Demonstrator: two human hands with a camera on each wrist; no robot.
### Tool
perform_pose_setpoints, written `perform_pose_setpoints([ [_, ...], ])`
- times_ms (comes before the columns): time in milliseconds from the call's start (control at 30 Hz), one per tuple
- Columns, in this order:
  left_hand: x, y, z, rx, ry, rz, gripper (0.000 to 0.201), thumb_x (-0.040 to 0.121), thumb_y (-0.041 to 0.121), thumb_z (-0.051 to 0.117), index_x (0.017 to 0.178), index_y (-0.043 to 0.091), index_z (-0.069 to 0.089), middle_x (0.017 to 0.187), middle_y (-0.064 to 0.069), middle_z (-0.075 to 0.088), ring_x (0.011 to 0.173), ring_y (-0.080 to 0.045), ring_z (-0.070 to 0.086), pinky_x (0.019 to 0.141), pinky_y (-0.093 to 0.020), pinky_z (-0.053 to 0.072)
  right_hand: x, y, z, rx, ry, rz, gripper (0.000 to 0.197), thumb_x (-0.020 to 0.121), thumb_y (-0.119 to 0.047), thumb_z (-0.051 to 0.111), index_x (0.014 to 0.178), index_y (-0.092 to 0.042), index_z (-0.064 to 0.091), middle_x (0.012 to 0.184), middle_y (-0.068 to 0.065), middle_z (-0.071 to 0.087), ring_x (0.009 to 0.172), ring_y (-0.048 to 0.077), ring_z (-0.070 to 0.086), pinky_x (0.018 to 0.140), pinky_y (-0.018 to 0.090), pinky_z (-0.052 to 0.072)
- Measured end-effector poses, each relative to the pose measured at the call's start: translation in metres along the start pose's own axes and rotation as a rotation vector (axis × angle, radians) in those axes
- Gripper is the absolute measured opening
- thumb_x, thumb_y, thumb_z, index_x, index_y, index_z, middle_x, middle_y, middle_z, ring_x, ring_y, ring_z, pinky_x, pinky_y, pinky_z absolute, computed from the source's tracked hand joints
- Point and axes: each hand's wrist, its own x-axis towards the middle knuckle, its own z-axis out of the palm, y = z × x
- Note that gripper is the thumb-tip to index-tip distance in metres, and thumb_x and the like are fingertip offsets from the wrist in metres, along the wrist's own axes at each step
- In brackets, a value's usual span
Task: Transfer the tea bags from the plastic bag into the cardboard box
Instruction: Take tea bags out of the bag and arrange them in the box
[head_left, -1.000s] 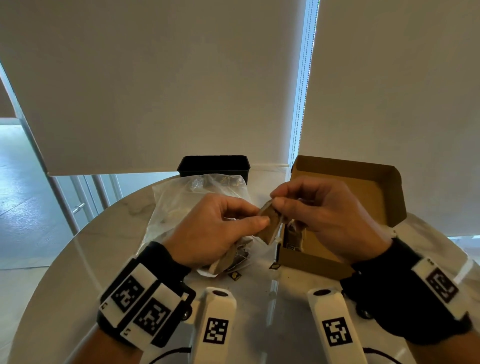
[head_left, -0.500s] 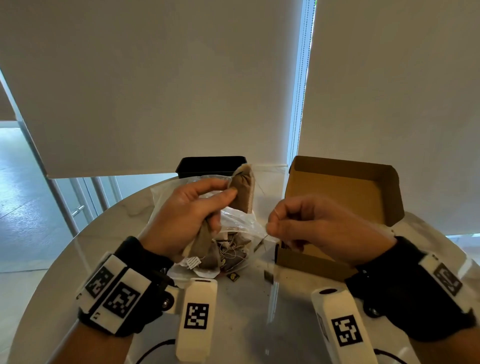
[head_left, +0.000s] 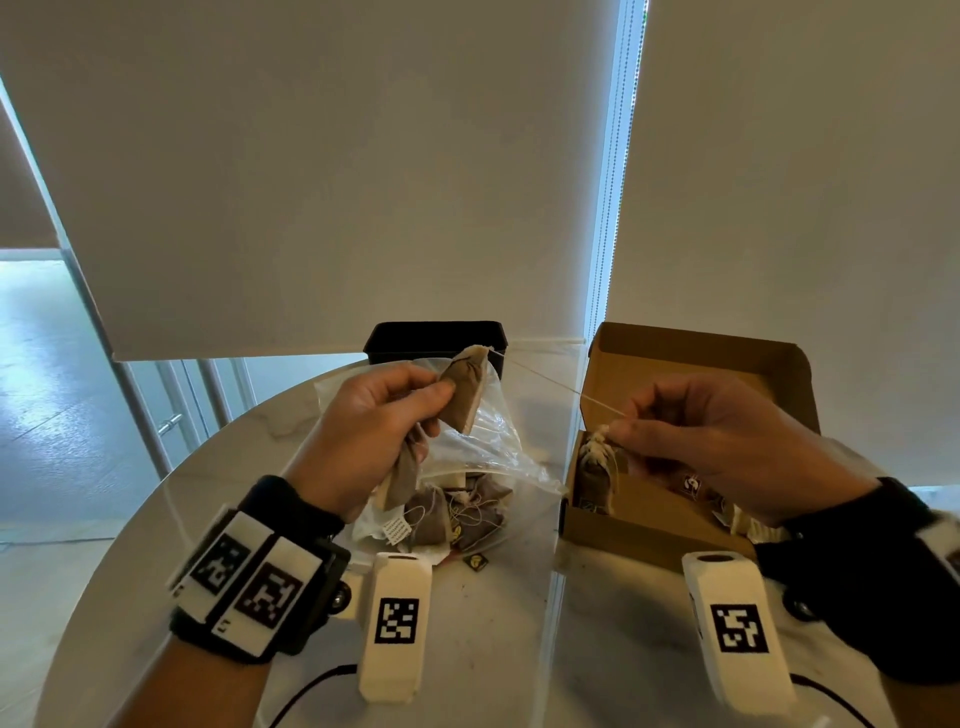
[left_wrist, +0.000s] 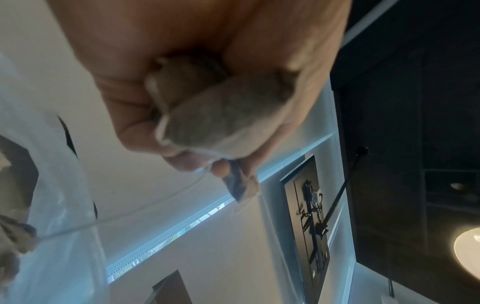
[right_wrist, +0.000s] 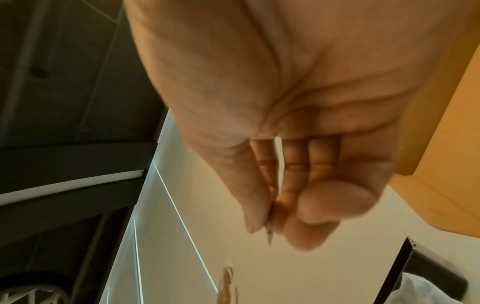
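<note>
Left hand (head_left: 374, 441): raised over the table, fingers curled round tea bags, thumb and forefinger pinching the upper tea bag (head_left: 467, 387) by its side, a second one hanging below the palm.
Left wrist view: shows from beneath what the head view hides, two grey-brown bags (left_wrist: 223, 115) bunched in the curled fingers (left_wrist: 145, 133), a thread (left_wrist: 145, 207) trailing off to the left.
Plastic bag (head_left: 483, 447): clear, crumpled, lying on the round table (head_left: 509, 613) just below and right of the left hand; more tea bags heaped inside, small paper tags among them, print too small to read.
Black bin (head_left: 434, 340): behind the plastic bag, at the far table edge.
String (head_left: 550, 382): taut, running from the top of the upper tea bag across to the right fingertips.
Cardboard box (head_left: 644, 530): open, lid flap upright, right of the plastic bag; several tea bags already inside, one standing at its left end under the right fingertips; a dark tag with a pale mark, unreadable.
Right hand (head_left: 727, 441): above the box, thumb and forefinger pinching the string's end, other fingers curled in.
Right wrist view: shows a thin tag edge (right_wrist: 270, 232) nipped between thumb and forefinger, hidden in the head view.
Wrist markers: black-and-white square codes on both bands, no legible words.
</note>
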Motion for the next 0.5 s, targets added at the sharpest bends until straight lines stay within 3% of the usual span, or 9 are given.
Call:
perform_pose_setpoints([
  [133, -0.003, -0.002, 0.006, 0.136, -0.038, 0.057, 0.013, 0.090, 0.013, 0.056, 0.088, 0.015, 0.068, 0.067, 0.003, 0.067, 0.048, -0.009, 0.051, 0.048, -0.018, 0.046, 0.004, -0.008, 0.005, 0.070, 0.097, -0.040, 0.028, 0.067, -0.021, 0.066, 0.091, -0.008, 0.067, 0.070, 0.005, 0.072, 0.060, 0.012, 0.066, 0.055, 0.019, 0.054],
  [267, -0.007, -0.001, 0.015, 0.157, -0.080, 0.083, 0.013, 0.089, 0.011, 0.056, 0.090, 0.016, 0.067, 0.066, 0.010, 0.070, 0.048, -0.001, 0.054, 0.048, -0.014, 0.046, 0.018, -0.022, 0.027, -0.056, 0.084, -0.091, 0.008, 0.078, -0.018, 0.070, 0.085, -0.014, 0.071, 0.081, 0.001, 0.074, 0.070, 0.011, 0.068, 0.062, 0.019, 0.056],
  [367, -0.006, -0.002, 0.016, 0.166, -0.104, 0.092, 0.013, 0.089, 0.011, 0.056, 0.091, 0.017, 0.067, 0.068, 0.008, 0.071, 0.049, -0.001, 0.056, 0.049, -0.014, 0.047, 0.034, -0.027, 0.039, -0.214, 0.082, -0.077, 0.004, 0.080, -0.023, 0.073, 0.082, -0.020, 0.072, 0.089, -0.005, 0.074, 0.079, 0.011, 0.068, 0.069, 0.023, 0.058],
  [500, -0.007, -0.004, 0.017, 0.207, -0.132, 0.113, 0.013, 0.089, 0.012, 0.058, 0.091, 0.020, 0.068, 0.073, 0.005, 0.072, 0.054, 0.000, 0.059, 0.053, -0.013, 0.047, 0.044, -0.033, 0.039, -0.225, 0.052, -0.037, 0.005, 0.081, -0.015, 0.072, 0.084, -0.011, 0.071, 0.079, 0.002, 0.074, 0.071, 0.012, 0.070, 0.062, 0.018, 0.056],
])
